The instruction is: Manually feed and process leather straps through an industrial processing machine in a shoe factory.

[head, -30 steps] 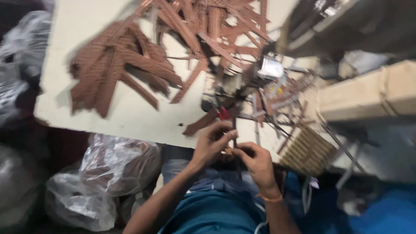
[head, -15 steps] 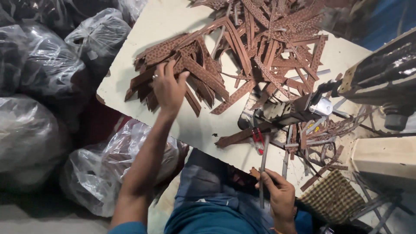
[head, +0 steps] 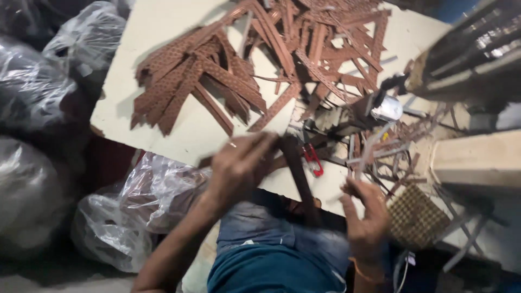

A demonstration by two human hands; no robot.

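My left hand point(head: 239, 165) is blurred at the near edge of the cream table point(head: 157, 32), its fingers closed on a long dark brown strip point(head: 299, 179) that runs down toward my lap. My right hand point(head: 366, 217) hovers to the right of that strip, fingers curled around a thin light strip point(head: 369, 149) that rises toward the clutter. A heap of brown perforated strips point(head: 217, 81) lies spread over the table beyond my left hand. A small red-handled tool point(head: 313, 157) lies between my hands.
Clear plastic bags point(head: 125, 211) with dark contents pile up at the left and below the table edge. A metal machine part point(head: 380, 108) stands amid tangled strips at centre right. A woven brown piece point(head: 415, 217) and a pale wooden block point(head: 477, 160) sit at the right.
My left hand has come back from the strip heap to the near table edge with a dark brown strip in it. My right hand has stayed low at the right.
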